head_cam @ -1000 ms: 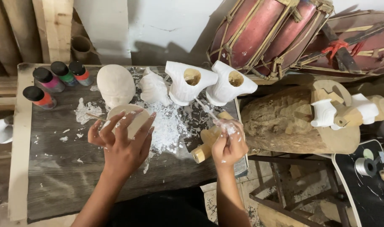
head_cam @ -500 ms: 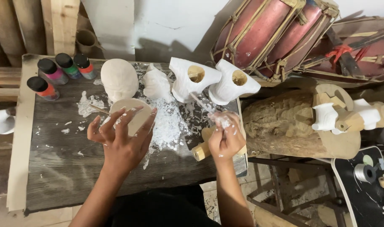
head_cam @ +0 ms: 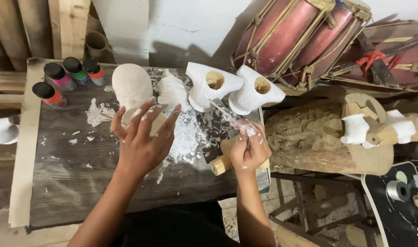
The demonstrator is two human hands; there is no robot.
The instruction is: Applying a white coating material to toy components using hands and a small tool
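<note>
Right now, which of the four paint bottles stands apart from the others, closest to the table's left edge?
The red-orange paint bottle: it stands alone in front, while the pink, green and red bottles form a row behind it.

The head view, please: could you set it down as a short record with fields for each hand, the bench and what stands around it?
Left hand: left hand spread over a small pale round piece, fingers smeared white
Right hand: right hand grips a thin tool and rests on a wooden piece
Bench: dark wooden bench with white powder
On bench: two white carved pieces with holes, a pale rounded form, four paint bottles
Right side: carved log
Behind: red drum
</note>
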